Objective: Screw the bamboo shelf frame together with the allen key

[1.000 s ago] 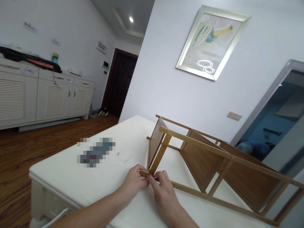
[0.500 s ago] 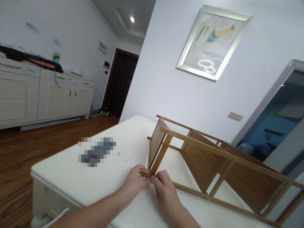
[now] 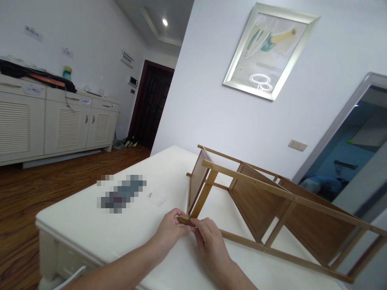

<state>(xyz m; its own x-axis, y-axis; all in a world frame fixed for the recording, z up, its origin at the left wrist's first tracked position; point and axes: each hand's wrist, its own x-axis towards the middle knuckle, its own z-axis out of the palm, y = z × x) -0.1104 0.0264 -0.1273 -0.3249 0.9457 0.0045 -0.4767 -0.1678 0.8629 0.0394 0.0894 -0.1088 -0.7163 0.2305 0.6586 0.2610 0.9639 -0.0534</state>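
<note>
A wooden shelf rack (image 3: 250, 177) lies on its side on the white table (image 3: 99, 237), its brown panels standing between slim rails. My left hand (image 3: 171, 226) is closed round the near corner, gripping the end of the rack's lower rail (image 3: 183, 219). Just right of it, my right hand (image 3: 210, 237) pinches at the same corner joint, fingertips close to the left thumb. Whatever small piece sits in the right fingers is mostly hidden by them. A tiny dark screw-like piece (image 3: 149, 195) lies beyond the left hand, near a faint clear plastic scrap (image 3: 160, 200).
A pixelated dark object (image 3: 122, 194) lies on the table's left part. The wall with a framed picture (image 3: 270, 50) and a switch plate (image 3: 298, 145) rises behind the rack. A mirror-like panel (image 3: 347, 141) leans at right. White cabinets (image 3: 65, 121) line the left wall.
The view has shifted slightly. My right fingers have turned at the joint, and a thin pale piece that showed between my hands is now mostly covered. My left hand keeps its hold.
</note>
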